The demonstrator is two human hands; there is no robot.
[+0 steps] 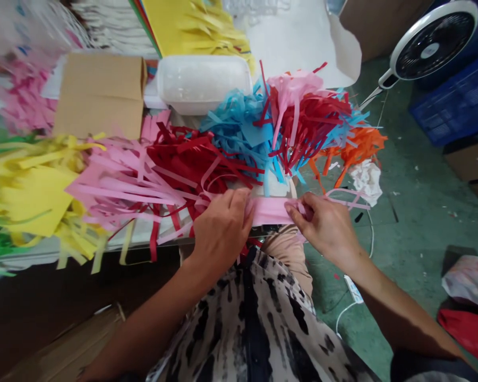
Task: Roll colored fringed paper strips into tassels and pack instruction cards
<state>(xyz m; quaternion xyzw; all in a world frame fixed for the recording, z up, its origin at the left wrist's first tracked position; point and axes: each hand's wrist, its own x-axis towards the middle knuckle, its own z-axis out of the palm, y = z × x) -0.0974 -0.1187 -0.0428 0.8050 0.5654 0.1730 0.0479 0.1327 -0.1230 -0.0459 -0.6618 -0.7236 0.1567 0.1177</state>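
A strip of pink tissue paper (270,210) is stretched between my two hands at the table's front edge. My left hand (228,215) is closed on its left end, with fringe strands trailing out to the left. My right hand (318,217) pinches the other end, and thin pink strands stick out beyond it. Just behind my hands lie fringed bunches of red paper (191,159) and blue paper (242,124). More pink fringe (115,175) spreads to the left of my left hand, beside yellow fringe (43,196).
Behind the fringes are a white plastic box (204,82) and a brown cardboard piece (99,95). Red, pink and orange fringes (362,146) lie at the table's right end. A fan (430,48) and a blue crate (458,101) stand at the right.
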